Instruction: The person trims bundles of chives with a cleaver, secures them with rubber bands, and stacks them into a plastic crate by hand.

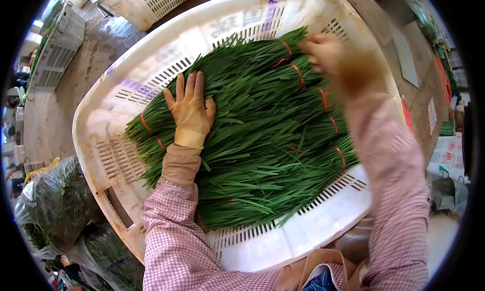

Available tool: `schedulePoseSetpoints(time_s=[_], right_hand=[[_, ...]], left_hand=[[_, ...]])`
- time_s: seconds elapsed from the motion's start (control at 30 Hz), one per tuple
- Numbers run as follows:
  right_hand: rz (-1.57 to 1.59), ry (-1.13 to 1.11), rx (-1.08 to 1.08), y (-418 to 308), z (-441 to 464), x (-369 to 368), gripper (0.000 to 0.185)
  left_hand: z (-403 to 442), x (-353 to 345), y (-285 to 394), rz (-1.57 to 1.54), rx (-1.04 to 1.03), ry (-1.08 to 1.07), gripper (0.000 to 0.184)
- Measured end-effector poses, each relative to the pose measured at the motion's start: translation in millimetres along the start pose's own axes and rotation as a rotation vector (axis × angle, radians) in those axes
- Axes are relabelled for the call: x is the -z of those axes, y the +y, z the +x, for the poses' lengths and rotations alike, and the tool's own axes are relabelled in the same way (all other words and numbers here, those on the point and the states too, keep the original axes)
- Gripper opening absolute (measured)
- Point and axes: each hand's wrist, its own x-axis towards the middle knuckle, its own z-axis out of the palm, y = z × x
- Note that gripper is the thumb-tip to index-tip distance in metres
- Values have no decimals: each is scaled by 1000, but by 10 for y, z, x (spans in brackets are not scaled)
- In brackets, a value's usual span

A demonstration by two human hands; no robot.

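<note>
Bundles of long green leaves (252, 129), tied with red bands (298, 76), lie side by side in a large white plastic basket (288, 245). My left hand (191, 112), in a thin yellowish glove, rests flat on the leaves at the left with its fingers spread. At the upper right, my right hand (326, 54) is over the tied ends of the top bundles, near the basket's far wall. Its fingers are curled, but motion blurs it, and whatever is between them cannot be made out.
Clear plastic bags of greens (58, 205) stand at the lower left. Other white crates (58, 51) are at the upper left, with another (146, 6) behind the basket. A flat board (404, 56) and a printed white package (447, 157) lie on the right.
</note>
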Motion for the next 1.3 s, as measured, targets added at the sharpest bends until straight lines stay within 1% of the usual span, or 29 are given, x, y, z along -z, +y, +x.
schedulePoseSetpoints(time_s=[0.03,0.1,0.2,0.3,0.33,0.4,0.47,0.5,0.53,0.6,0.63,0.67,0.73,0.77,0.8,0.83,0.87,0.9,0.93,0.97,1.03,1.07,1.1,1.13,1.17,1.2,1.23,1.27,1.3], right_hand=[[58,-140,39,79,-61,439,20],[-49,40,208,140,-343,1230,18],[162,378,204,299,-1110,2406,31],[252,523,118,1220,-1538,3507,34],[180,576,36,1574,-1727,3553,37],[-256,537,-218,2235,-2333,3401,44],[-784,299,-390,2661,-2887,3217,52],[-862,276,-426,2716,-3186,3213,57],[-826,354,-442,2698,-3439,3288,61],[-537,630,-536,2338,-4062,3590,61],[-329,834,-370,2398,-4415,3822,39],[-124,1030,-179,2510,-4768,4076,24],[260,1059,-26,2934,-5576,4511,21],[391,1078,30,3118,-5938,4618,20],[323,1312,-114,3248,-6213,4573,18],[226,1535,-281,3218,-6493,4566,17],[243,1570,-281,3389,-6703,4456,17],[242,1510,-413,3904,-6912,4320,17],[378,1420,-486,4194,-7125,4309,17],[503,1322,-565,4485,-7336,4296,17],[534,1306,-683,4894,-7411,4163,18],[264,1408,-808,5027,-7334,4018,18],[253,1453,-798,5505,-7407,3964,20],[242,1490,-790,6026,-7488,3905,23],[-2,1556,-937,6278,-7588,3788,33],[18,1565,-952,6421,-7761,3686,33],[10,1560,-1095,6556,-7914,3539,37],[8,1549,-1236,6713,-8017,3387,42],[33,1557,-1247,6766,-8102,3262,42]], left_hand=[[-4,-4,-9,-2,-6,1,64],[-5,-20,-10,-12,-6,24,63],[1,-27,3,-19,-3,34,62],[14,70,58,19,-18,8,60],[62,158,41,101,-28,-76,54],[28,-73,-166,-67,-234,46,50],[120,-392,-441,-303,-429,196,49],[170,-596,-781,-226,-297,43,58],[296,-481,-722,229,-186,-133,68],[553,-505,-712,129,-127,-220,77],[691,-347,-458,-149,-5,-362,72],[808,-241,-185,-159,-49,-345,72],[992,-88,314,-590,-66,-437,66],[1092,32,624,-651,-59,-417,53],[1163,161,952,-656,-105,-412,53],[1213,228,1252,-803,-94,-269,48],[1288,279,1530,-938,-86,-110,44],[1373,360,1766,-1006,-307,-51,39],[1286,609,2163,-1009,-327,-48,39],[1072,1018,2740,-1041,-382,-177,38],[651,1478,3622,-1009,-465,-386,38],[551,1505,3858,-933,-579,-498,37],[287,1772,4260,-732,-748,-597,36],[3,1842,4561,-779,-824,-669,39],[-188,1932,4816,-684,-896,-766,42],[-344,2003,5044,-588,-962,-862,45],[-484,2006,5233,-572,-987,-866,45],[-629,1951,5416,-610,-1055,-967,45],[-742,1903,5594,-648,-1118,-1070,45]])
